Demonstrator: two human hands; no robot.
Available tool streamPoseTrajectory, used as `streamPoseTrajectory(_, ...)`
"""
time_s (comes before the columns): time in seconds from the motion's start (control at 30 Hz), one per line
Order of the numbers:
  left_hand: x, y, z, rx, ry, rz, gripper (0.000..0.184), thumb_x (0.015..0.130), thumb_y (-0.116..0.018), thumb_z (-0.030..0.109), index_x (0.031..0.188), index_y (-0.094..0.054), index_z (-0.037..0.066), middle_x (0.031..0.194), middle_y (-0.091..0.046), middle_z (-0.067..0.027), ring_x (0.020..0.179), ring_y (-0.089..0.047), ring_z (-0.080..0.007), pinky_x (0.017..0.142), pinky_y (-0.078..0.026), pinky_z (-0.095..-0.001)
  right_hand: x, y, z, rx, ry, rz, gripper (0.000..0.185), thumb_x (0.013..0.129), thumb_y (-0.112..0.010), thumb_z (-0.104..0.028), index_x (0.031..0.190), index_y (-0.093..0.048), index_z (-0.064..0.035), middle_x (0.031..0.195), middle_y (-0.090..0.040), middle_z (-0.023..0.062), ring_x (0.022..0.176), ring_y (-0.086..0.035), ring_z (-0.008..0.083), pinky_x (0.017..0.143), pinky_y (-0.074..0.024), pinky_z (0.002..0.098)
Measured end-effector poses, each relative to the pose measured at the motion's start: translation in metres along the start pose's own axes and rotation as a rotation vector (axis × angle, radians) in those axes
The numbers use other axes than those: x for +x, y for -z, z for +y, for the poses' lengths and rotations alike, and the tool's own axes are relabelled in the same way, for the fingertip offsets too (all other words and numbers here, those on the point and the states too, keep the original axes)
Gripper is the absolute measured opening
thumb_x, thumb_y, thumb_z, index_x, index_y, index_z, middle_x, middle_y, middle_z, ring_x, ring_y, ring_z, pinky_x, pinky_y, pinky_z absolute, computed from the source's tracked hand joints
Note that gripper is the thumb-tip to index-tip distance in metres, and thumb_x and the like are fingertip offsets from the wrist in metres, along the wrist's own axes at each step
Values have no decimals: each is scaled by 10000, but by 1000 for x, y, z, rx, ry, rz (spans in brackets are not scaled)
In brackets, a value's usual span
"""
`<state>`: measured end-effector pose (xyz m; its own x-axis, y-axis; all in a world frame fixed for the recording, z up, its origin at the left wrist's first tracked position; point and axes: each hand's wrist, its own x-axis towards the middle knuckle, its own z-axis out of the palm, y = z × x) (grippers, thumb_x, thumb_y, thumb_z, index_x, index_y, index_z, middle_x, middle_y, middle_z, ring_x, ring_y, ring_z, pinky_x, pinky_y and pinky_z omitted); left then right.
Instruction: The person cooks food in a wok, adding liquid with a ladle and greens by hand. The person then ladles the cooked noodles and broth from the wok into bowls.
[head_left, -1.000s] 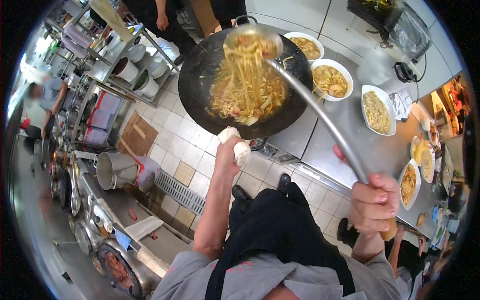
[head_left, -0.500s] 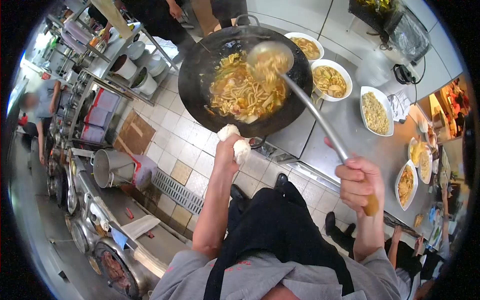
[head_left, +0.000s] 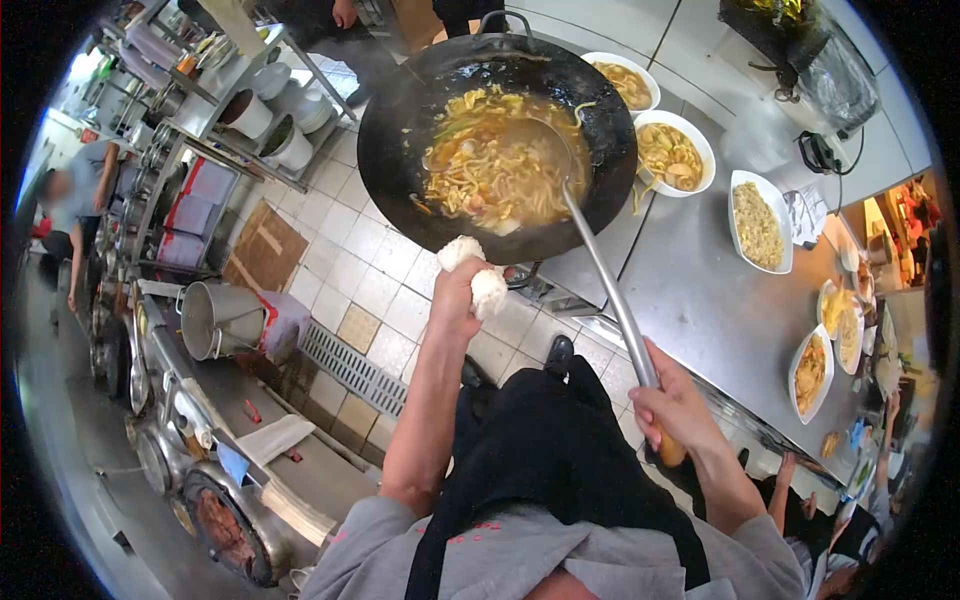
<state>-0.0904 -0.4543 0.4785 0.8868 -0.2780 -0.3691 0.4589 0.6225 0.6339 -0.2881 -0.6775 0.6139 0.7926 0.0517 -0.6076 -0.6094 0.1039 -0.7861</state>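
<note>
A large black wok [head_left: 390, 190] holds thick noodles [head_left: 490, 190] with vegetables and brown broth. My left hand [head_left: 462, 295] is wrapped round a bunched white cloth [head_left: 487, 290] at the wok's near rim; the handle under it is mostly hidden. In my right hand [head_left: 672, 400] is the wooden end of a long metal ladle [head_left: 612, 280]. Its bowl lies down in the noodles, partly sunk in the broth. Right beside the wok stand a bowl of noodle soup [head_left: 672, 157] and a second filled bowl [head_left: 622, 84], a noodle strand hanging by the nearer one.
The steel counter [head_left: 690, 290] on the right carries a white dish of fried rice [head_left: 760, 222] and a dish of noodles [head_left: 810, 375]. To the left are a metal pot [head_left: 215, 320], a shelf rack [head_left: 215, 110] and a person [head_left: 85, 190]. Another person stands beyond the wok.
The ladle has come down from above the wok into the noodles. My right hand has moved lower and left, its grip turned. My left hand stays at the rim.
</note>
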Motion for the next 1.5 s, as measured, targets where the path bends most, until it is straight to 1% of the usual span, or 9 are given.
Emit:
streamPoseTrajectory(0.17,-5,-3,5,3,24,15,191,777,-556,-5,962,-568,-49,865,-635,-130,719,-667,-257,642,-560,-363,-21,-14,-14,603,-174,-166,713,887,-468,0,1512,-172,-175,582,-386,2,353,-387,94,300,-334,254)
streamPoseTrajectory(0.2,-3,-2,3,-4,21,14,190,777,-557,-4,961,-568,-49,869,-635,-132,712,-665,-255,635,-558,-361,-21,-9,-17,685,-198,-203,646,892,-462,-11,1479,-252,-181,576,-377,3,344,-365,83,285,-319,252)
streamPoseTrajectory(0.33,-6,-7,4,7,-2,10,181,794,-567,26,962,-554,-39,878,-612,-129,712,-658,-261,653,-569,-366,-25,-16,-28,845,-241,-292,548,916,-442,-43,1440,-334,-158,583,-379,-3,346,-361,71,286,-321,254)
streamPoseTrajectory(0.43,-3,-4,2,15,-2,3,184,796,-568,36,973,-552,-13,864,-612,-106,694,-649,-251,628,-560,-354,-22,-14,-33,916,-234,-271,560,898,-417,-55,1448,-314,-81,608,-366,-29,358,-328,26,288,-284,220)
streamPoseTrajectory(0.6,3,4,-1,-22,27,30,157,793,-575,11,948,-547,9,847,-607,-93,681,-661,-243,602,-561,-363,-22,-8,-20,1253,-239,-506,605,945,-378,-103,1510,-162,-86,633,-387,-21,379,-380,38,312,-336,244)
streamPoseTrajectory(0.93,4,-4,4,-131,250,-65,263,826,-563,72,1066,-457,80,841,-601,-107,786,-684,-329,503,-540,-381,-47,-1,-27,1295,-156,-514,617,931,-384,-72,1506,-159,-70,643,-391,-6,391,-391,30,304,-325,229)
streamPoseTrajectory(1.1,14,3,-16,-142,157,13,239,780,-528,37,1015,-482,44,899,-614,-148,814,-678,-368,496,-541,-369,-48,-2,-27,1133,-121,-358,594,926,-396,-58,1489,-208,-59,622,-375,-21,367,-362,21,294,-301,219)
streamPoseTrajectory(1.3,-7,2,-16,-68,52,47,255,760,-536,32,1013,-525,-1,928,-627,-140,788,-681,-336,556,-562,-354,-49,10,-25,1165,-128,-382,591,931,-391,-66,1492,-204,-72,620,-375,-22,363,-368,29,299,-319,233)
streamPoseTrajectory(1.5,-30,-11,-2,23,-93,106,126,764,-563,51,862,-548,-25,772,-609,-155,681,-665,-307,623,-570,-382,-55,31,-29,1226,-126,-486,616,938,-371,-73,1510,-144,-89,637,-381,-13,380,-386,43,308,-340,245)
